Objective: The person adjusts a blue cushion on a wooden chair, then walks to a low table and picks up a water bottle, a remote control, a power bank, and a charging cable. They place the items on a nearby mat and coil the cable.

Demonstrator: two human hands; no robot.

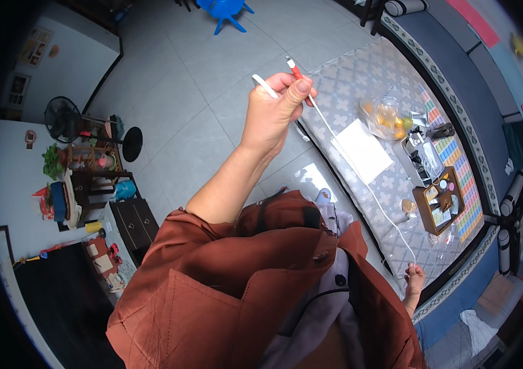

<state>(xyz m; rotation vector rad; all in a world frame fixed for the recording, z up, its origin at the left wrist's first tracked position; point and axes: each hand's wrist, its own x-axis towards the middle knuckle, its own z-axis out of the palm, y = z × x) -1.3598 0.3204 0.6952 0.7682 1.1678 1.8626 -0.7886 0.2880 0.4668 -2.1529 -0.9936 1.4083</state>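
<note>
A white cable (372,193) stretches between my two hands across the cloth-covered table (335,83). My left hand (277,104) is raised and pinches the cable just below its plug (290,63), which has a red sleeve and a metal tip. A white strip-like piece (265,86) also sticks out of that fist; its kind is unclear. Down at the table's near right corner, my right hand (414,279) grips the cable's lower part between thumb and fingers. Beneath the cable lies a white sheet of paper (366,147).
On the table are a plastic bag of oranges (386,117), a clear box of cables and adapters (420,157) and a brown wooden tray of small items (439,200). A blue sofa (455,78) borders it. A blue plastic chair (224,11) and a black fan (63,119) stand on the floor.
</note>
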